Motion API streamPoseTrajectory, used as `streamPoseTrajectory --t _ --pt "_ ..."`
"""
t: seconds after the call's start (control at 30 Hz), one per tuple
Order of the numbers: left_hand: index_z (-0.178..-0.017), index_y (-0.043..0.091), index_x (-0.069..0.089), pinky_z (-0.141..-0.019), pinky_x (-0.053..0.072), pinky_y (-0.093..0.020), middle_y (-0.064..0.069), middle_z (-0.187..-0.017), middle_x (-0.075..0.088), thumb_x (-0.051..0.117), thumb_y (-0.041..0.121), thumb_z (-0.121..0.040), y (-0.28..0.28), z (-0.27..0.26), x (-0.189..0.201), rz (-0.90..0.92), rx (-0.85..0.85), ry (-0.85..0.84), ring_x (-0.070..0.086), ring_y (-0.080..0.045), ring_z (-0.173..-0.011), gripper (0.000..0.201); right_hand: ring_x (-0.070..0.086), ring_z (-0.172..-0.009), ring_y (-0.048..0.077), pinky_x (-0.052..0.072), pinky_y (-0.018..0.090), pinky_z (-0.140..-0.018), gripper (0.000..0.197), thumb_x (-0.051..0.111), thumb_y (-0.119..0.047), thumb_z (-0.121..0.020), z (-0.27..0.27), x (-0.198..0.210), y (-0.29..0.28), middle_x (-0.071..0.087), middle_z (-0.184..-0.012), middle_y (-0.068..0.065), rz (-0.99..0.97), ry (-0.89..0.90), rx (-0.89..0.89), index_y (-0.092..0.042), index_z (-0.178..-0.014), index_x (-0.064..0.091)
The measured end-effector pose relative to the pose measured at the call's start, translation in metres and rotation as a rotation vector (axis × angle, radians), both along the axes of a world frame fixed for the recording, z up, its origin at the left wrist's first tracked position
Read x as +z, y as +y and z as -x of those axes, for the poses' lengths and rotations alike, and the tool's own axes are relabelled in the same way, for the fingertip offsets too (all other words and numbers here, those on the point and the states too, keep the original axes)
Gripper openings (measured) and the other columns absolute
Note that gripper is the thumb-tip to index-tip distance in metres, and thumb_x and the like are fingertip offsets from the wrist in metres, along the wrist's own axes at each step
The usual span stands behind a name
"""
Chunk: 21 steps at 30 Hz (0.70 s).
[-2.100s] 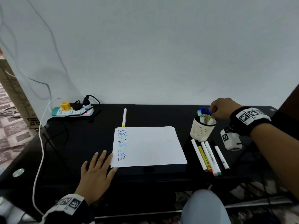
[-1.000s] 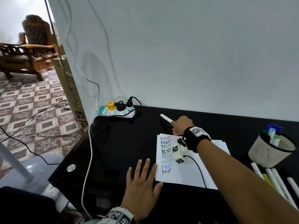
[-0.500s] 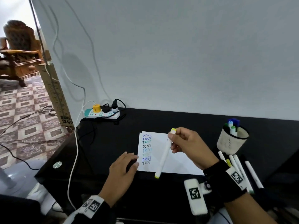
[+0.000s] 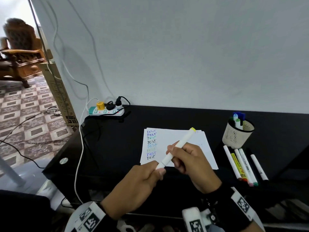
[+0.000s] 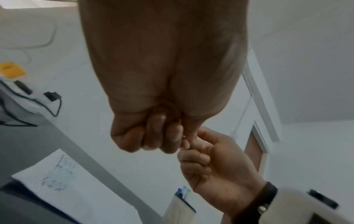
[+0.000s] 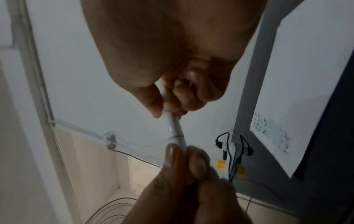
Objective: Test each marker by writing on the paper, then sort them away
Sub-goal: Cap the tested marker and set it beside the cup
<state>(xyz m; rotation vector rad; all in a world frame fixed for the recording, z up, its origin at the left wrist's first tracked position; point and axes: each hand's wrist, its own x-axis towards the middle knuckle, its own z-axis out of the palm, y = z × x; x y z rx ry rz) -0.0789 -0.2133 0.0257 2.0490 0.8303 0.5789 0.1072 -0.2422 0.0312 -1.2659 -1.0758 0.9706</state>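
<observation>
Your right hand (image 4: pixel 192 162) grips the marker (image 4: pixel 177 148) around its middle, fingers curled round the white barrel. Your left hand (image 4: pixel 133 190) pinches the near end, where the cap (image 4: pixel 160 166) sits below a dark seam line. The marker is held in the air over the front edge of the paper (image 4: pixel 205 148), slanting up and away from you, its yellow end pointing toward the back of the desk (image 4: pixel 117 148).

By the look of it, you are at the uncapping step for this marker: cap still on, nothing written with it yet. Pull the cap straight off along the barrel with the left hand while the right keeps the barrel steady; a twist or sideways tug could make the barrel slip in your fingers.

The paper lies mid-desk, a column of "TEST" words (image 4: pixel 151 144) down its left edge in several colours. There is little room below the last word, so you will likely need a fresh spot to the right of the column.

After writing, recap and sort. The cup (image 4: pixel 234 136) toward the back right corner already holds several markers, and a row of markers (image 4: pixel 242 164) lies just in front of it near the right edge. Which group this one belongs to depends on whether it writes.
</observation>
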Motion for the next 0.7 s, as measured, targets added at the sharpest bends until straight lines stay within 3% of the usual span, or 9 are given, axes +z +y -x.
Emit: streamPoseTrajectory --t 0.1,0.13,0.2,0.3,0.4,0.5,0.57,0.63,0.7 --pt "-0.075 0.011 0.042 -0.060 0.031 -0.034 0.003 -0.061 0.038 0.042 0.041 -0.103 -0.008 0.017 -0.003 0.140 -0.066 -0.081 0.034 -0.014 -0.060 0.041 0.023 -0.038 0.006 0.015 0.020 -0.037 0.028 0.057 -0.014 -0.095 -0.043 0.013 0.009 0.032 -0.050 -0.004 -0.125 0.417 -0.315 -0.011 -0.067 0.054" --pt "-0.074 0.010 0.039 -0.061 0.032 -0.037 0.002 -0.062 0.038 0.041 0.045 -0.101 -0.008 0.026 -0.007 0.185 -0.033 -0.102 0.033 -0.016 -0.061 0.044 0.020 -0.040 0.007 0.012 0.022 -0.039 0.031 0.053 -0.012 -0.098 -0.062 0.021 0.010 0.029 -0.050 -0.003 -0.161 0.458 -0.389 -0.012 -0.067 0.052" --pt "-0.072 0.012 0.037 -0.062 0.036 -0.043 0.004 -0.062 0.039 0.042 0.050 -0.097 0.000 0.042 -0.020 0.181 0.098 -0.105 0.036 -0.014 -0.061 0.046 0.022 -0.045 0.012 0.012 0.026 -0.043 0.032 0.051 -0.016 -0.101 -0.087 0.031 0.010 0.027 -0.056 0.001 -0.185 0.389 -0.435 -0.013 -0.070 0.055" --pt "-0.076 0.016 0.041 -0.067 0.045 -0.045 0.007 -0.064 0.050 0.054 0.039 -0.096 0.024 0.047 -0.045 0.067 0.285 -0.008 0.046 -0.008 -0.059 0.033 0.042 -0.048 0.012 0.028 0.022 -0.044 0.021 0.057 -0.019 -0.100 -0.081 0.021 0.015 0.047 -0.061 0.004 -0.137 0.328 -0.379 -0.014 -0.080 0.065" --pt "-0.089 0.026 0.049 -0.078 0.052 -0.040 0.010 -0.083 0.062 0.064 0.030 -0.090 0.055 0.032 -0.070 -0.048 0.357 0.059 0.060 -0.007 -0.078 0.015 0.051 -0.056 0.014 0.038 0.023 -0.049 0.009 0.064 -0.009 -0.095 -0.049 -0.015 0.035 0.059 -0.067 0.007 -0.059 0.302 -0.289 -0.010 -0.086 0.066" --pt "-0.103 0.026 0.049 -0.096 0.044 -0.042 0.013 -0.099 0.058 0.062 0.032 -0.090 0.086 0.015 -0.090 -0.089 0.382 0.110 0.056 -0.010 -0.098 0.019 0.054 -0.062 0.018 0.046 0.026 -0.055 0.012 0.070 -0.004 -0.091 -0.016 -0.059 0.061 0.060 -0.067 0.006 0.064 0.295 -0.243 -0.007 -0.082 0.063" --pt "-0.103 0.024 0.048 -0.105 0.034 -0.040 0.012 -0.108 0.058 0.059 0.033 -0.091 0.101 0.007 -0.103 -0.131 0.375 0.179 0.052 -0.012 -0.110 0.019 0.058 -0.063 0.020 0.053 0.027 -0.059 0.014 0.070 -0.003 -0.092 0.000 -0.081 0.077 0.066 -0.064 0.004 0.127 0.301 -0.243 -0.007 -0.081 0.062" --pt "-0.110 0.025 0.050 -0.107 0.022 -0.035 0.014 -0.116 0.055 0.057 0.034 -0.092 0.110 0.004 -0.115 -0.183 0.369 0.235 0.043 -0.010 -0.125 0.021 0.063 -0.064 0.022 0.057 0.030 -0.064 0.011 0.070 -0.003 -0.091 0.007 -0.093 0.089 0.071 -0.066 0.007 0.155 0.266 -0.239 -0.005 -0.083 0.063" --pt "-0.118 0.027 0.052 -0.104 0.017 -0.030 0.019 -0.113 0.051 0.058 0.034 -0.092 0.112 0.004 -0.122 -0.237 0.372 0.240 0.038 -0.007 -0.129 0.027 0.064 -0.066 0.022 0.058 0.030 -0.068 0.010 0.073 -0.001 -0.087 0.007 -0.099 0.094 0.071 -0.069 0.008 0.148 0.196 -0.224 -0.003 -0.085 0.063"
